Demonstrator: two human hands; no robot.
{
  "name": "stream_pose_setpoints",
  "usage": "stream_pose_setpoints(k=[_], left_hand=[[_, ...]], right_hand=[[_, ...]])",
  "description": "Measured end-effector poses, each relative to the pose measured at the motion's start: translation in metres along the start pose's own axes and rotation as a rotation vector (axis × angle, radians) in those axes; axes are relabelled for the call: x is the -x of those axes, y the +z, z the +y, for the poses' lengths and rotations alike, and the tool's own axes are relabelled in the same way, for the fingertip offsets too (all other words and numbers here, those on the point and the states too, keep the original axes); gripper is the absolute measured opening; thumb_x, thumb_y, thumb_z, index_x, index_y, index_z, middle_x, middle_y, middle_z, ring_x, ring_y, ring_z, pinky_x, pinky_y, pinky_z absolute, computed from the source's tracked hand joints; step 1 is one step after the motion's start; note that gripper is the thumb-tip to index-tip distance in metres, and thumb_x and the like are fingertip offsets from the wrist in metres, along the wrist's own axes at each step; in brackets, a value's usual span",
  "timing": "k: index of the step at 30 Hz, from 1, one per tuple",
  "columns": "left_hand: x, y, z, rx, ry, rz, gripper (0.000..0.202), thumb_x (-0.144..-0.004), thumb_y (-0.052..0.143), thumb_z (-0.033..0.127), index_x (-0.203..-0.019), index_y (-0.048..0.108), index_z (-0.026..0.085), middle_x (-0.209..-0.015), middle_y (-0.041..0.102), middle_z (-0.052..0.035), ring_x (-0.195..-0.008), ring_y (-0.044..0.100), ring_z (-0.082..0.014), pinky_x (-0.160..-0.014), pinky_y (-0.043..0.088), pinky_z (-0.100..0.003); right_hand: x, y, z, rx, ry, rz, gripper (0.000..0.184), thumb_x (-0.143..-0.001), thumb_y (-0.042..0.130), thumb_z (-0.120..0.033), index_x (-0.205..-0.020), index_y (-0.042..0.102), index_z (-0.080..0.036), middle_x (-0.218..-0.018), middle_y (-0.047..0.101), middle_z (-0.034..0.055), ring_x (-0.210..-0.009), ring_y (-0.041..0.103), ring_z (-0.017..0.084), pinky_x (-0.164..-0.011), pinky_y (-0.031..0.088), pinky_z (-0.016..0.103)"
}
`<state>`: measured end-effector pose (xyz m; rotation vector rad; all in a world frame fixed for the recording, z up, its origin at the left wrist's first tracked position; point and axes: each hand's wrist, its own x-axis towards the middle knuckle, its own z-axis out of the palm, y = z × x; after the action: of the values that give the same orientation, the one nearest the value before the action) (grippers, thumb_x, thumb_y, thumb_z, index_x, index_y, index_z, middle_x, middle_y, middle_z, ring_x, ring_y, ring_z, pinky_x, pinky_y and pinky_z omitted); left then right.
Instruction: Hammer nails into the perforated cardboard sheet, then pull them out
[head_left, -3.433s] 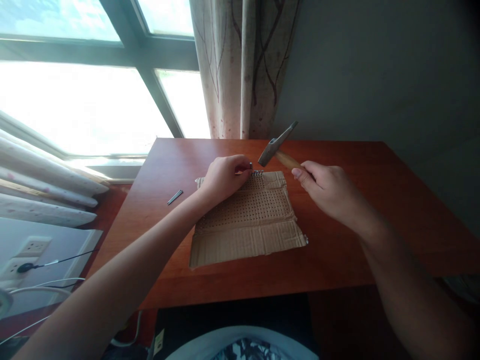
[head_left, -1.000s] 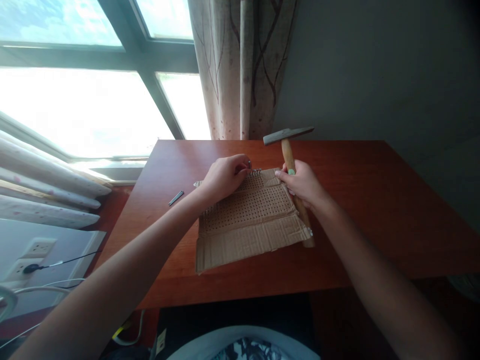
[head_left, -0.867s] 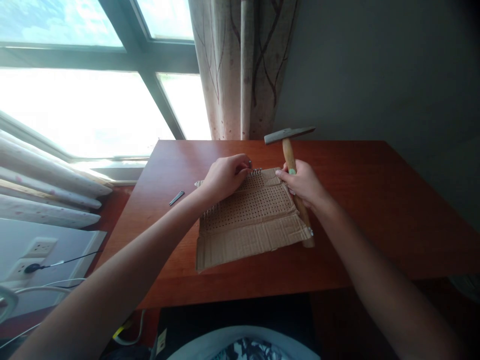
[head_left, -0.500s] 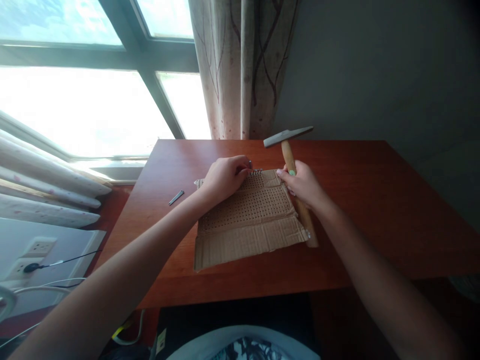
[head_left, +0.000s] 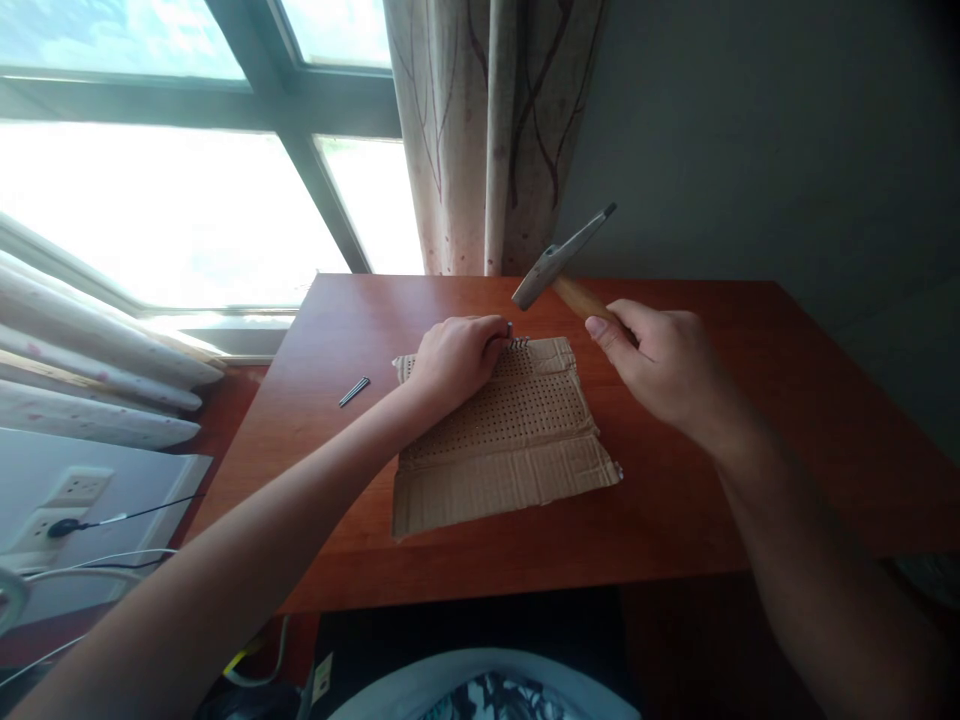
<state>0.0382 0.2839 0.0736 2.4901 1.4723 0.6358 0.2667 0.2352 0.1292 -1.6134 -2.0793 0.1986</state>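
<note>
My right hand (head_left: 660,365) is wrapped round the wooden handle of a hammer (head_left: 551,272), held up above the table with its metal head tilted, to the right of my left hand. Pinched in my left hand (head_left: 461,355) is a nail (head_left: 510,328), its top showing past the fingers. That hand rests on the far part of a cardboard sheet (head_left: 502,490) covered in rows of small holes. Several nails (head_left: 519,343) stand in a short row at the sheet's far edge, close to my fingertips. My left hand hides part of the sheet.
A small bunch of loose nails (head_left: 354,391) lies on the brown table (head_left: 712,480), left of the cardboard. Behind the table are a window (head_left: 150,220), a curtain (head_left: 457,150) and a dark wall (head_left: 750,130). A plugged socket (head_left: 64,525) with cables is at left.
My right hand has left the cardboard's right edge and lifted the hammer, whose head has swung down to the left, nearer the held nail. My left hand stays almost in place.
</note>
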Motion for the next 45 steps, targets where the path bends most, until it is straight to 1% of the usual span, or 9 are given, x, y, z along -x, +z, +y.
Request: stream_pose_setpoints(k=[6, 15, 22, 28, 34, 36, 39, 42, 45], left_hand=[[0.000, 0.000, 0.001, -0.021, 0.010, 0.009, 0.022, -0.093, 0.050, 0.026, -0.092, 0.071, 0.023, -0.086, 0.075, -0.0053, -0.072, 0.066, -0.0197, -0.058, 0.037, -0.029], [0.000, 0.003, -0.002, -0.017, 0.009, 0.004, 0.023, -0.091, 0.051, 0.025, -0.090, 0.073, 0.021, -0.091, 0.076, -0.0062, -0.078, 0.068, -0.0219, -0.059, 0.037, -0.030], [0.000, 0.002, 0.000, 0.013, 0.014, 0.012, 0.021, -0.088, 0.052, 0.020, -0.084, 0.072, 0.021, -0.087, 0.075, -0.0037, -0.074, 0.066, -0.0193, -0.059, 0.036, -0.029], [-0.001, 0.002, -0.001, 0.010, 0.001, 0.001, 0.020, -0.088, 0.053, 0.022, -0.085, 0.073, 0.021, -0.086, 0.075, -0.0051, -0.073, 0.065, -0.0196, -0.059, 0.036, -0.029], [-0.003, 0.001, -0.003, 0.044, -0.017, -0.022, 0.019, -0.089, 0.055, 0.025, -0.089, 0.073, 0.021, -0.080, 0.074, -0.0043, -0.066, 0.062, -0.0172, -0.060, 0.036, -0.028], [-0.004, 0.000, -0.003, 0.057, -0.026, -0.030, 0.019, -0.088, 0.055, 0.025, -0.090, 0.074, 0.021, -0.081, 0.075, -0.0047, -0.066, 0.062, -0.0171, -0.061, 0.037, -0.028], [-0.005, -0.001, -0.003, 0.071, -0.036, -0.041, 0.019, -0.088, 0.056, 0.026, -0.091, 0.074, 0.020, -0.081, 0.075, -0.0050, -0.067, 0.063, -0.0174, -0.061, 0.038, -0.028], [-0.006, -0.003, -0.001, 0.067, -0.039, -0.057, 0.019, -0.087, 0.056, 0.024, -0.090, 0.075, 0.020, -0.081, 0.075, -0.0049, -0.068, 0.064, -0.0178, -0.061, 0.038, -0.028], [-0.007, -0.005, -0.002, 0.068, -0.036, -0.064, 0.019, -0.087, 0.056, 0.024, -0.089, 0.074, 0.020, -0.080, 0.075, -0.0042, -0.067, 0.063, -0.0176, -0.062, 0.039, -0.028]], right_hand=[[0.003, -0.006, -0.006, 0.112, -0.059, -0.050, 0.033, -0.098, 0.046, -0.042, -0.070, 0.046, -0.024, -0.060, 0.053, 0.0021, -0.055, 0.046, 0.018, -0.058, 0.022, 0.034], [0.001, 0.001, -0.011, 0.227, -0.059, -0.134, 0.030, -0.099, 0.045, -0.040, -0.075, 0.050, -0.023, -0.064, 0.060, 0.0033, -0.058, 0.052, 0.019, -0.055, 0.022, 0.033], [0.000, -0.002, -0.011, 0.214, -0.065, -0.060, 0.032, -0.099, 0.044, -0.041, -0.073, 0.047, -0.023, -0.064, 0.059, 0.0036, -0.057, 0.050, 0.018, -0.056, 0.021, 0.033], [0.005, 0.003, -0.011, 0.166, -0.058, -0.094, 0.030, -0.099, 0.046, -0.039, -0.074, 0.047, -0.023, -0.064, 0.056, 0.0021, -0.056, 0.049, 0.018, -0.056, 0.022, 0.033], [-0.001, 0.011, 0.005, 0.066, 0.073, -0.002, 0.037, -0.094, 0.054, -0.045, -0.067, 0.041, -0.023, -0.063, 0.055, 0.0016, -0.058, 0.049, 0.017, -0.057, 0.027, 0.032], [-0.003, 0.022, 0.016, 0.000, 0.152, -0.038, 0.037, -0.088, 0.062, -0.047, -0.066, 0.045, -0.023, -0.065, 0.057, 0.0022, -0.061, 0.052, 0.017, -0.057, 0.029, 0.031], [-0.003, 0.043, 0.031, -0.227, 0.286, -0.142, 0.029, -0.082, 0.069, -0.043, -0.069, 0.053, -0.022, -0.063, 0.057, 0.0001, -0.058, 0.052, 0.015, -0.053, 0.032, 0.028], [0.002, 0.060, 0.035, -0.567, 0.413, -0.195, 0.025, -0.080, 0.069, -0.039, -0.073, 0.051, -0.023, -0.054, 0.043, -0.0069, -0.044, 0.040, 0.010, -0.043, 0.028, 0.025], [0.006, 0.065, 0.029, -0.829, 0.498, -0.168, 0.026, -0.078, 0.070, -0.034, -0.076, 0.046, -0.024, -0.052, 0.038, -0.0104, -0.037, 0.033, 0.007, -0.035, 0.023, 0.022]])
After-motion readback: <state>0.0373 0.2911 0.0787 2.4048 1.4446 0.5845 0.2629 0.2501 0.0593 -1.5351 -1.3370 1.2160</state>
